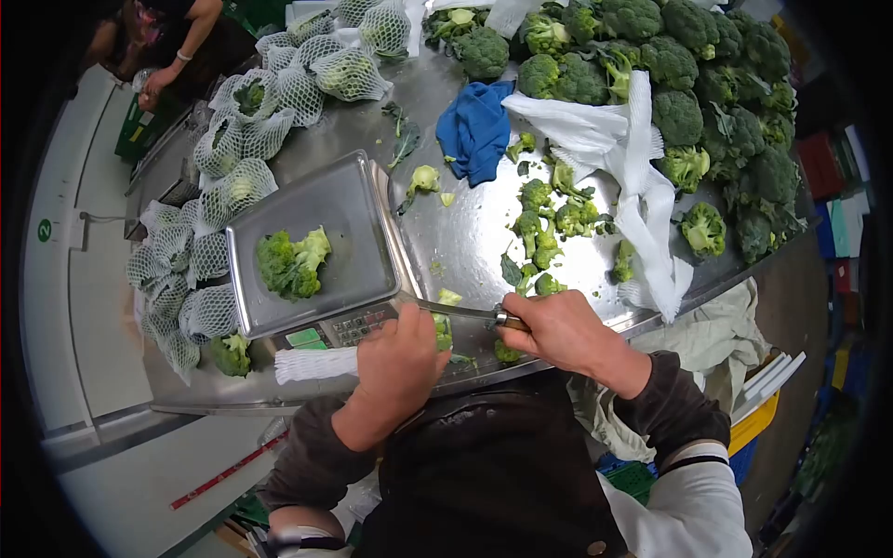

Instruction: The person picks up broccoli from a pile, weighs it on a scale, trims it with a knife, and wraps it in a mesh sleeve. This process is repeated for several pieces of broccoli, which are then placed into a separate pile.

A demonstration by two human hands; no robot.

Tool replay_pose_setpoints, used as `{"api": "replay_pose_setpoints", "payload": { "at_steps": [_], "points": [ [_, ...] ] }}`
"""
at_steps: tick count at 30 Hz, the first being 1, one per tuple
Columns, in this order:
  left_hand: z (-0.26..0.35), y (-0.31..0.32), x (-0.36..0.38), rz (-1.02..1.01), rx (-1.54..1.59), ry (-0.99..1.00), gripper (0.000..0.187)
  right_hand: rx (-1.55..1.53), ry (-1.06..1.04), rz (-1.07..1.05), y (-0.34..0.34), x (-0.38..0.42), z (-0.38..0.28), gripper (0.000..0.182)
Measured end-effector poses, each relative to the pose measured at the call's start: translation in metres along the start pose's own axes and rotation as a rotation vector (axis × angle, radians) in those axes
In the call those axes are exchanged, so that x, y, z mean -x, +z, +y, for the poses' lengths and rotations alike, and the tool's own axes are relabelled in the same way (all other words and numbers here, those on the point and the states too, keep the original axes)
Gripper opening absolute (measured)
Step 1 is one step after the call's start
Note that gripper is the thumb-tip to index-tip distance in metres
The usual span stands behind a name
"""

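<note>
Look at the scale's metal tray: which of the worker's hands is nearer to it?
Left. The left hand is just beside the near right corner of the metal tray; the right hand, gripping the knife, is farther right.

The left hand (402,358) is curled; the right hand (565,330) closes tightly.

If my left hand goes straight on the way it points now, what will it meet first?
Most likely the knife blade, just past your left hand; depth is unclear, so they may already touch.
</note>
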State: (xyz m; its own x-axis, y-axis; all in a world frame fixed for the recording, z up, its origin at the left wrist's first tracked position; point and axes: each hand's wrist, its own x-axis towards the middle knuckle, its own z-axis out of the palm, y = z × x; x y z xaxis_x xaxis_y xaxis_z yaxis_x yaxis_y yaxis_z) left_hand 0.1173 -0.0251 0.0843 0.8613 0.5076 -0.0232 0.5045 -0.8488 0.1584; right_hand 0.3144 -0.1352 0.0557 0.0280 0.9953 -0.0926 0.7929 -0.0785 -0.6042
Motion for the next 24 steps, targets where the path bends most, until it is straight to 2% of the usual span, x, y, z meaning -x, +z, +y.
{"api": "replay_pose_setpoints", "payload": {
  "at_steps": [8, 10, 11, 14, 15, 16, 17, 19, 20, 21, 23, 24],
  "points": [
    [0.002, 0.003, 0.005, -0.036, -0.004, 0.002, 0.045, 0.075, 0.005, -0.024, -0.001, 0.01, 0.034, 0.025],
    [0.001, 0.001, 0.008, -0.008, 0.02, -0.07, 0.047, 0.18, 0.262, 0.026, 0.008, 0.01, 0.066, 0.025],
    [0.0, -0.002, 0.008, -0.005, 0.019, -0.076, 0.047, 0.218, 0.298, 0.058, 0.004, 0.009, 0.076, 0.025],
    [-0.004, -0.009, 0.007, 0.041, 0.011, -0.151, 0.041, 0.178, 0.218, 0.112, 0.025, -0.006, 0.066, 0.024],
    [-0.004, -0.005, 0.005, 0.083, 0.105, -0.15, 0.04, 0.164, 0.191, 0.156, 0.035, -0.018, 0.061, 0.024],
    [-0.006, -0.001, 0.004, 0.126, 0.197, -0.155, 0.04, 0.085, 0.285, 0.038, 0.036, -0.03, 0.056, 0.027],
    [-0.01, 0.005, 0.005, 0.128, 0.178, -0.175, 0.04, 0.074, 0.26, 0.034, 0.044, -0.036, 0.055, 0.027],
    [-0.018, 0.014, 0.005, 0.176, 0.348, -0.182, 0.04, 0.334, 0.195, 0.232, 0.061, -0.044, 0.057, 0.037],
    [-0.019, 0.014, 0.006, 0.151, 0.354, -0.247, 0.04, 0.346, 0.063, 0.317, 0.048, -0.045, 0.039, 0.046],
    [-0.021, 0.015, 0.005, 0.156, 0.344, -0.255, 0.04, 0.34, 0.05, 0.319, 0.039, -0.046, 0.02, 0.046],
    [-0.023, 0.02, 0.005, 0.256, 0.341, -0.296, 0.045, -0.302, 0.019, 0.232, 0.026, -0.048, -0.017, 0.05],
    [-0.022, 0.021, 0.005, 0.258, 0.336, -0.298, 0.045, -0.571, 0.067, 0.078, 0.023, -0.052, -0.032, 0.05]
  ]
}}
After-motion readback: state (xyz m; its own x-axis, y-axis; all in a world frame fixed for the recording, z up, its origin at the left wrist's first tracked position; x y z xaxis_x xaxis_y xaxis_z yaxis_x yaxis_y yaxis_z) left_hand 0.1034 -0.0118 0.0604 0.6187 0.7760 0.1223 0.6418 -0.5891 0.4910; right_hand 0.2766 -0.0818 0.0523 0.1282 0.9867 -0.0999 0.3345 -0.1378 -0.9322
